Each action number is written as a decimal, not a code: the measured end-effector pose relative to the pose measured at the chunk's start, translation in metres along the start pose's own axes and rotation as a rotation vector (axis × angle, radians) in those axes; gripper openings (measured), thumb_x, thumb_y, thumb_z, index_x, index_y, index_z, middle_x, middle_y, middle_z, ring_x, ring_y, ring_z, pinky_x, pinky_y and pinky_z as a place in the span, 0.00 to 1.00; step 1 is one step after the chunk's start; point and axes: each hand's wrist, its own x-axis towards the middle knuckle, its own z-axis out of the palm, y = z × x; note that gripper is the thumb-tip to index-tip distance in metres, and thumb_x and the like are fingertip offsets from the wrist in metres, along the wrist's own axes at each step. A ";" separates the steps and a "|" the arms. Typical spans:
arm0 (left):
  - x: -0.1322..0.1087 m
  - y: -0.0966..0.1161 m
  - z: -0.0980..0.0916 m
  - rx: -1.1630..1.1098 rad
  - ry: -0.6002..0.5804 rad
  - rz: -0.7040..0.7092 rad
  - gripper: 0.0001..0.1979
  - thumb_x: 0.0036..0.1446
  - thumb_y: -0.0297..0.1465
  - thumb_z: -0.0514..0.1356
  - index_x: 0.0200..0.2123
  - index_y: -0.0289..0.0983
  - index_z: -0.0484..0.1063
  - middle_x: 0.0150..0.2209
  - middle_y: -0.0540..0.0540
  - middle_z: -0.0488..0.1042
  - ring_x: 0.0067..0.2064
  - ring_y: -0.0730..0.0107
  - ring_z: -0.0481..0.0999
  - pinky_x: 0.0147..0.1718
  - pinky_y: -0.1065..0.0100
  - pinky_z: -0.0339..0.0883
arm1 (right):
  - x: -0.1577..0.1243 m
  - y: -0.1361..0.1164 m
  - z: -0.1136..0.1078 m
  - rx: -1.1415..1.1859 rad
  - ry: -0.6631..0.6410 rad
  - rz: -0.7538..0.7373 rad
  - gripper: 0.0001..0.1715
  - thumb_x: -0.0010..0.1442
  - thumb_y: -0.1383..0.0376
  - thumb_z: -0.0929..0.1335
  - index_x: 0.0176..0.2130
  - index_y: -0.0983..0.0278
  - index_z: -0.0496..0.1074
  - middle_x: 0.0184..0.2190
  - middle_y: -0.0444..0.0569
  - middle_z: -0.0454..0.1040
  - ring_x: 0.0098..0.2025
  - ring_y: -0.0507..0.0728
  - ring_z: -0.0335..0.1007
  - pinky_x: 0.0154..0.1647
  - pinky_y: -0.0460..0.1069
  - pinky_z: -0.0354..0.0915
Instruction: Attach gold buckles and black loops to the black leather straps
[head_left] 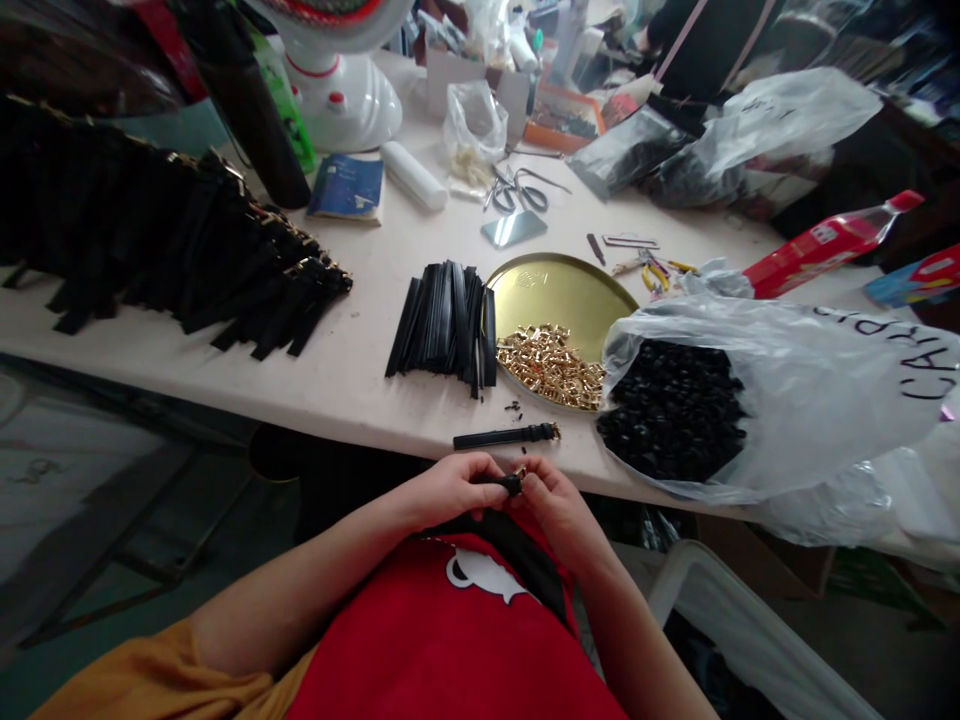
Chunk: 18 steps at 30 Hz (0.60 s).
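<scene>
My left hand (459,490) and my right hand (553,505) meet in front of the table edge, both closed on a small black strap (510,484) with a gold buckle at its end. Much of this strap is hidden by my fingers. Just beyond, a black strap with a gold buckle (504,436) lies along the table edge. A bundle of black straps (442,325) sits left of a round gold tray (555,280), which holds a heap of gold buckles (551,365). Black loops (671,410) spill from a clear plastic bag (810,400) on the right.
Finished-looking black straps (172,240) are piled at the left. Farther back are a blue booklet (347,187), a white roll (414,175), scissors (517,190), a phone (514,229) and pliers (655,272). A red bottle (825,245) lies right. Below stands a white bin (757,620).
</scene>
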 end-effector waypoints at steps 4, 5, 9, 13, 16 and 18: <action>-0.002 0.001 0.000 0.261 0.065 0.056 0.13 0.47 0.37 0.58 0.32 0.33 0.69 0.28 0.50 0.70 0.29 0.72 0.69 0.27 0.72 0.62 | 0.002 -0.002 -0.003 -0.219 -0.027 -0.040 0.17 0.44 0.59 0.72 0.31 0.63 0.64 0.24 0.39 0.64 0.26 0.49 0.60 0.27 0.44 0.58; -0.002 0.002 -0.002 0.319 0.075 0.082 0.13 0.47 0.37 0.58 0.33 0.34 0.69 0.30 0.49 0.71 0.31 0.70 0.70 0.29 0.71 0.63 | 0.003 -0.003 -0.004 -0.248 -0.017 -0.054 0.16 0.45 0.58 0.72 0.30 0.63 0.64 0.23 0.39 0.64 0.25 0.49 0.60 0.27 0.44 0.58; -0.003 0.002 -0.010 0.301 -0.002 0.029 0.14 0.49 0.37 0.56 0.38 0.34 0.69 0.32 0.48 0.73 0.30 0.71 0.71 0.28 0.71 0.64 | 0.003 -0.005 -0.006 -0.247 0.014 -0.069 0.15 0.48 0.57 0.69 0.31 0.63 0.63 0.23 0.40 0.65 0.24 0.49 0.60 0.26 0.45 0.58; -0.001 -0.001 -0.014 0.164 -0.062 -0.078 0.14 0.51 0.35 0.55 0.39 0.33 0.67 0.32 0.46 0.74 0.27 0.73 0.72 0.28 0.70 0.66 | 0.003 -0.005 -0.009 -0.242 0.106 -0.115 0.16 0.48 0.57 0.69 0.34 0.62 0.62 0.24 0.39 0.65 0.23 0.48 0.60 0.25 0.44 0.59; 0.003 -0.004 -0.012 0.135 -0.047 -0.090 0.14 0.50 0.34 0.56 0.39 0.32 0.67 0.30 0.46 0.74 0.28 0.72 0.73 0.29 0.69 0.67 | 0.004 -0.002 -0.011 -0.340 0.137 -0.145 0.15 0.49 0.58 0.68 0.36 0.62 0.63 0.24 0.39 0.65 0.24 0.49 0.61 0.25 0.44 0.59; 0.005 -0.005 -0.009 0.171 -0.042 -0.067 0.13 0.50 0.34 0.56 0.38 0.33 0.68 0.29 0.47 0.74 0.28 0.71 0.74 0.29 0.70 0.67 | 0.004 0.000 -0.010 -0.431 0.105 -0.138 0.12 0.50 0.59 0.67 0.34 0.62 0.64 0.23 0.40 0.65 0.25 0.50 0.61 0.26 0.45 0.59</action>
